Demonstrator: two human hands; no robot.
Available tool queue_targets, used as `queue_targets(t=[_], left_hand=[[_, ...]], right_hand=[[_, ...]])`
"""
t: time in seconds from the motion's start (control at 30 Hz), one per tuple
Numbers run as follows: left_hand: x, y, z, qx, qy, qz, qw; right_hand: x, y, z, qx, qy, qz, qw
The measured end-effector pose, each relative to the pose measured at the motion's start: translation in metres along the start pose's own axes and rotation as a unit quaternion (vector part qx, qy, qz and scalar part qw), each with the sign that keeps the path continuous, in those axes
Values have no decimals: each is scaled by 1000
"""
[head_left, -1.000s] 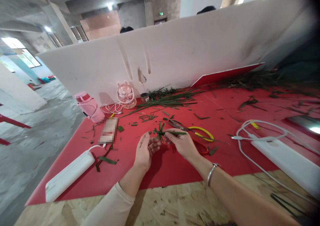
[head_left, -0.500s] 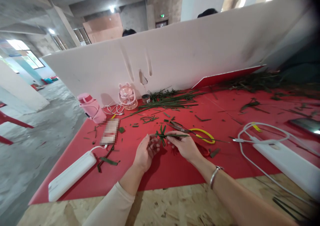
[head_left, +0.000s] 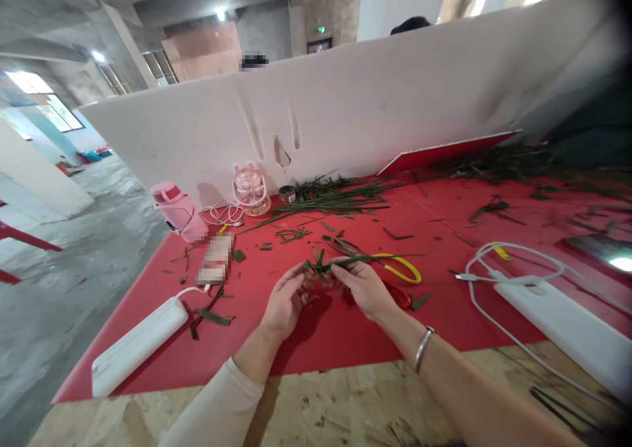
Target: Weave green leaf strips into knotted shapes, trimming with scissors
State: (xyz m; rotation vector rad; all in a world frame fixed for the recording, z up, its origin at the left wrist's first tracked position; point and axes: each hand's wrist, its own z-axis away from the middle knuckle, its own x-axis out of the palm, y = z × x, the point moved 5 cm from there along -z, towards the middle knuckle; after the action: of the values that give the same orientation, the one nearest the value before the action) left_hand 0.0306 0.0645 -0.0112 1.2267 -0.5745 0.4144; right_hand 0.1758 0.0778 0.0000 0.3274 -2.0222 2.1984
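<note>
Between my hands is a small woven piece of green leaf strips, with short ends sticking out and one long strip trailing right. My left hand pinches its left side with curled fingers. My right hand grips the strip at its right side between thumb and forefinger. Just beyond my right hand lie scissors with yellow-and-red handles, partly covered by that hand. Cut leaf scraps are scattered on the red table cover around them.
A pile of long green leaf strips lies by the white partition. Left stand a pink bottle and a clear pink cup. White power banks with cables lie on both sides; a phone is far right.
My left fingers have closed in on the woven piece. The long strip in my right hand has swung upward and now points more level to the right.
</note>
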Motion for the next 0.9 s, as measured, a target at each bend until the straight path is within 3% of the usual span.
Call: queue_targets(t=[0.1, 0.27, 0.37, 0.5, 0.63, 0.73, 0.83, 0.9], left_hand=[[1, -1, 1, 17, 7, -47, 999], [5, -5, -1, 34, -40, -117, 992], [-1, -7, -5, 41, -12, -119, 992], [-7, -6, -8, 42, 29, -94, 994], [-5, -3, -5, 34, 54, -61, 996], [5, -8, 4, -13, 25, -33, 999], [24, -21, 16, -87, -70, -21, 993], [28, -23, 19, -83, -68, -8, 994]], right_hand=[[1, 3, 1, 36, -15, -36, 999], [7, 4, 4, 51, -47, -26, 997], [7, 3, 5, 53, -35, 7, 998], [-3, -6, 2, -22, 30, 12, 999], [-6, -15, 6, -120, 64, 103, 985], [-3, -24, 15, -225, 77, 200, 950], [5, -32, 26, -340, 58, 309, 887], [10, -35, 31, -389, 49, 371, 842]])
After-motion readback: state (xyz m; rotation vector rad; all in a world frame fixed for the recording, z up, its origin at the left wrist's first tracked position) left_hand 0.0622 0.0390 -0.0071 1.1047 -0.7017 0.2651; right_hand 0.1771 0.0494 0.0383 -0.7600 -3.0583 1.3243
